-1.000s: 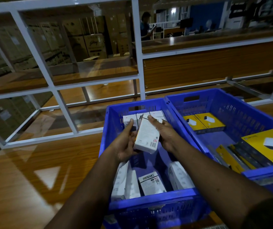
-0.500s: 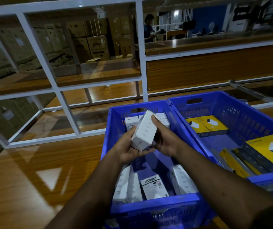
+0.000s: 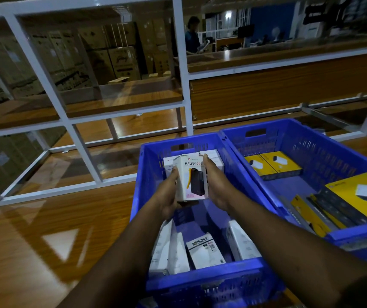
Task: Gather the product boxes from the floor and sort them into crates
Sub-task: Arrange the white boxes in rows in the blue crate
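Observation:
Both hands hold one white product box (image 3: pixel 191 177) printed "HALLEY" above the middle of the left blue crate (image 3: pixel 202 277). My left hand (image 3: pixel 167 196) grips its left side and underside, and my right hand (image 3: pixel 217 185) grips its right side. The printed front faces me. More white boxes (image 3: pixel 204 250) lie at the near end of this crate, and others (image 3: pixel 213 155) stand at its far end behind the held one. The right blue crate (image 3: pixel 360 232) holds yellow boxes (image 3: pixel 273 163) at the back and a large yellow box (image 3: pixel 364 194) in front.
The crates stand side by side on a glossy wooden floor (image 3: pixel 44 230). A white metal frame with glass panels (image 3: pixel 73 134) runs behind them. Stacked cardboard cartons (image 3: pixel 122 61) and a standing person (image 3: pixel 192 34) are beyond the glass.
The white box has been turned in my hands from its back and side to its printed front. It sits slightly lower over the left crate now.

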### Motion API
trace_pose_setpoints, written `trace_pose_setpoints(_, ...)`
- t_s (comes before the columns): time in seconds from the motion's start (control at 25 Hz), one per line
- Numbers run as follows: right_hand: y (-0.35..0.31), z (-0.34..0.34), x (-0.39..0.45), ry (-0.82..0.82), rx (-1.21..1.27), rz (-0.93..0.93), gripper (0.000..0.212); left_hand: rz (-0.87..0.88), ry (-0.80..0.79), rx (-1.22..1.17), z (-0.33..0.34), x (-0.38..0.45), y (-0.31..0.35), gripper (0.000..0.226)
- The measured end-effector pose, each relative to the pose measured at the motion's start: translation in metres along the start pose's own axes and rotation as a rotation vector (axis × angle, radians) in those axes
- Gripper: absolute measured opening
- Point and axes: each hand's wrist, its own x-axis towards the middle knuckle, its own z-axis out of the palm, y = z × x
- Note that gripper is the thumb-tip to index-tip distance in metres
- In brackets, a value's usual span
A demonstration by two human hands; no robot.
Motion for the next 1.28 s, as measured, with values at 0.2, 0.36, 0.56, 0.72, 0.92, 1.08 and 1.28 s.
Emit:
trace_pose_setpoints(0.2, -0.001, 0.001, -0.003, 0.006, 0.023, -0.047, 0.044, 0.029, -0.011, -0.012, 0.0, 0.006, 0.0, 0.063)
trace_pose_setpoints(0.36, 0.013, 0.001, 0.004, 0.012, -0.123, -0.076, 0.063, 0.114, 0.037, 0.065, 0.0, 0.008, -0.003, 0.041)
trace_pose_setpoints(0.56, 0.02, -0.01, -0.003, -0.156, -0.347, 0.116, 0.033, 0.106, 0.092, 0.163, -0.003, 0.01, -0.004, 0.034)
trace_pose_setpoints(0.72, 0.032, -0.02, 0.007, -0.045, -0.44, 0.296, 0.036, 0.099, 0.148, 0.287, 0.003, 0.009, -0.008, 0.031)
trace_pose_setpoints(0.92, 0.052, -0.02, 0.041, 0.1, -0.555, 0.286, 0.05, 0.088, 0.272, 0.32, -0.006, 0.022, -0.008, 0.055)
trace_pose_setpoints(1.08, 0.061, -0.024, 0.066, 0.144, -0.617, 0.3, 0.043, 0.121, 0.309, 0.305, -0.01, 0.022, -0.003, 0.055)
trace_pose_setpoints(1.28, 0.077, -0.023, 0.087, 0.264, -0.323, 0.239, 0.035, 0.167, 0.312, 0.335, -0.009, 0.03, -0.009, 0.059)
